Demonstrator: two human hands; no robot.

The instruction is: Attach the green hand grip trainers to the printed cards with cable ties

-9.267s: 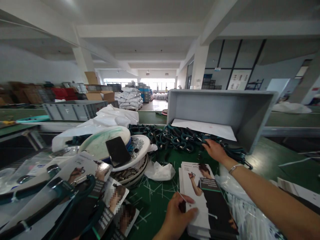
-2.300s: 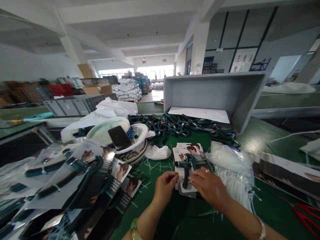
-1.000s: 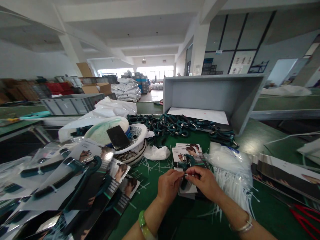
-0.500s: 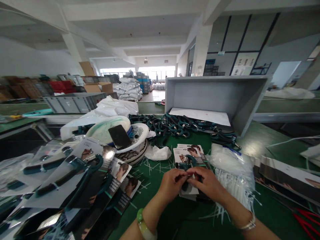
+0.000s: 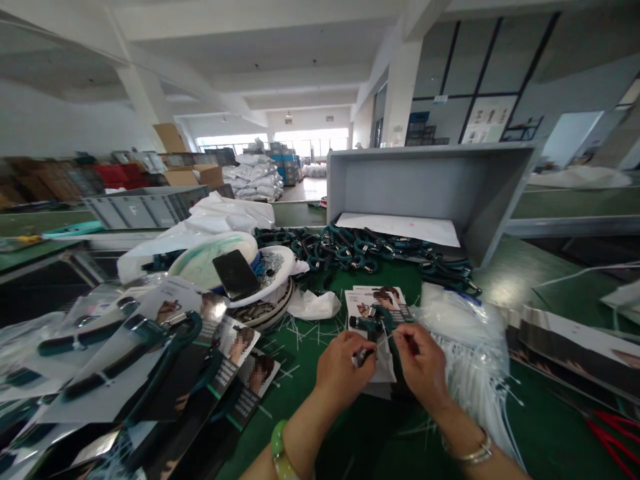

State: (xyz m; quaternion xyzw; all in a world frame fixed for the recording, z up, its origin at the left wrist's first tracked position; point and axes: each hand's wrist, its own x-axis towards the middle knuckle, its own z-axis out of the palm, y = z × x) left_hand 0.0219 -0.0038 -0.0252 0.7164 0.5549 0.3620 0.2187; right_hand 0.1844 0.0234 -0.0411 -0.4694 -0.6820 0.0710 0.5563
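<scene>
A dark green tool (image 5: 369,324) with a metal part lies on printed cards (image 5: 357,304) at the middle of the green table. My left hand (image 5: 345,367) is closed at the near end of the tool, its fingers round a dark part of it. To the right, my right hand (image 5: 421,360) has its thumb and fingertips pinched beside the tool; what they hold is too small to make out. A bundle of white cable ties (image 5: 473,373) in a clear bag lies right of that hand.
Carded tools (image 5: 145,360) are heaped at left. A phone (image 5: 235,274) rests on round tubs behind them. More tools (image 5: 350,248) spill from a tipped grey bin (image 5: 410,180). Card stacks (image 5: 575,347) and red-handled scissors (image 5: 613,433) lie at right. Loose ties are scattered about.
My hands were together over the tool and are now apart, the right one having moved right. The view has shifted slightly.
</scene>
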